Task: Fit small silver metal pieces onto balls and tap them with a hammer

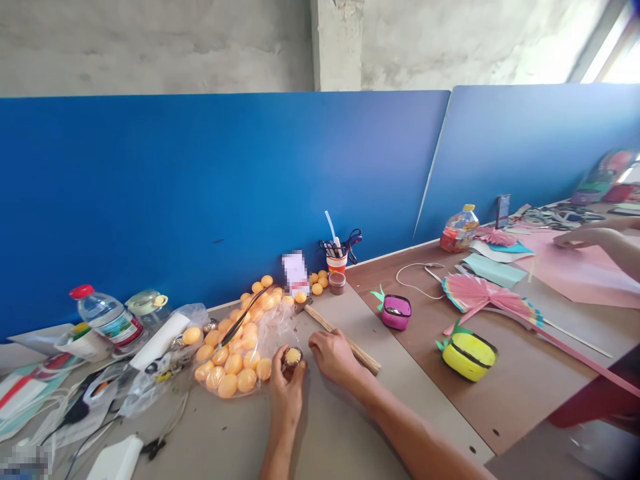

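Note:
Low over the grey table, my left hand (pixel 286 393) grips a small round brown object with a pale yellow top (pixel 293 357) between thumb and fingers. Just to its right, my right hand (pixel 334 357) is closed, its fingertips pressed together; whatever they may hold is too small or hidden to make out. A bundle of thin wooden sticks (pixel 367 360) lies partly behind the right hand. Left of my hands, a clear plastic bag holds several orange balls (pixel 233 363). A small brown lidded jar (pixel 337 283) stands farther back.
Purple (pixel 397 312) and yellow (pixel 470 357) fruit-shaped pouches and a pink paper fan (pixel 493 297) lie to the right. A water bottle (pixel 107 317), cables and plastic wrappings crowd the left. Another person's hand (pixel 580 237) rests over pink paper (pixel 575 273). A blue partition (pixel 225 187) stands behind.

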### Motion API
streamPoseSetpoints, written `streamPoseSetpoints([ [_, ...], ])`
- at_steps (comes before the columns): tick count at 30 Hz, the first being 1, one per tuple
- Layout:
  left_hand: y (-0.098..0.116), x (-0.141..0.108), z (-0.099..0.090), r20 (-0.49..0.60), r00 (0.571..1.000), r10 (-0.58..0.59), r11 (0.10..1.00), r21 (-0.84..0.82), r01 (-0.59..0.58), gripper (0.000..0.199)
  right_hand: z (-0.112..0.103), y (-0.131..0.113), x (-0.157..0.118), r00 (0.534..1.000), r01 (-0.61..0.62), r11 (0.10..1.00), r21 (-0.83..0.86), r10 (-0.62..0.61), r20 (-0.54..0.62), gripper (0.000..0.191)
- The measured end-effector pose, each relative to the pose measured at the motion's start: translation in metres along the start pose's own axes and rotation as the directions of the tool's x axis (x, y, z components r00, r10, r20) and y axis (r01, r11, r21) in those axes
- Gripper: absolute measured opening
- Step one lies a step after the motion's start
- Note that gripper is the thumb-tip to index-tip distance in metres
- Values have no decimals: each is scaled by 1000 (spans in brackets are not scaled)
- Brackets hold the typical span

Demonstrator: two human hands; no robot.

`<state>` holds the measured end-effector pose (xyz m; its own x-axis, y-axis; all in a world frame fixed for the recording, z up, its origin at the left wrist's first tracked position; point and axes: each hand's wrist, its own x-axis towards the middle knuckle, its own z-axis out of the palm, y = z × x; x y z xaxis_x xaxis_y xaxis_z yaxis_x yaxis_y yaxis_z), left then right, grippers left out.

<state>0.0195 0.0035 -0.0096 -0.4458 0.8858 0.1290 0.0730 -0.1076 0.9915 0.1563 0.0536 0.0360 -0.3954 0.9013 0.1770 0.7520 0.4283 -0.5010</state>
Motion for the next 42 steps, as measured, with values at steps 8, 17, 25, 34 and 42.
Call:
streamPoseSetpoints([
  [8, 15, -6, -1, 46, 999, -13, 983, 182, 5, 48, -2, -2, 1, 977, -76, 852, 518, 168, -134, 21],
  [17, 10, -10, 1, 94, 992, 85, 952, 285, -109, 41, -1, -2, 2, 969, -61, 724, 687, 207, -132, 16],
  [25, 10, -7, -1, 74, 993, 94, 958, 264, -111, 46, 3, 0, 7, 965, -126, 525, 842, 260, -17, 11],
  [34, 10, -7, 0, 64, 998, 2, 985, 174, -13, 63, -7, -2, 4, 972, -130, 277, 952, 226, 67, 17],
  [42, 8, -6, 0, 54, 996, 75, 979, 188, -84, 47, -3, -5, 4, 973, -189, 224, 956, 170, 153, 18],
])
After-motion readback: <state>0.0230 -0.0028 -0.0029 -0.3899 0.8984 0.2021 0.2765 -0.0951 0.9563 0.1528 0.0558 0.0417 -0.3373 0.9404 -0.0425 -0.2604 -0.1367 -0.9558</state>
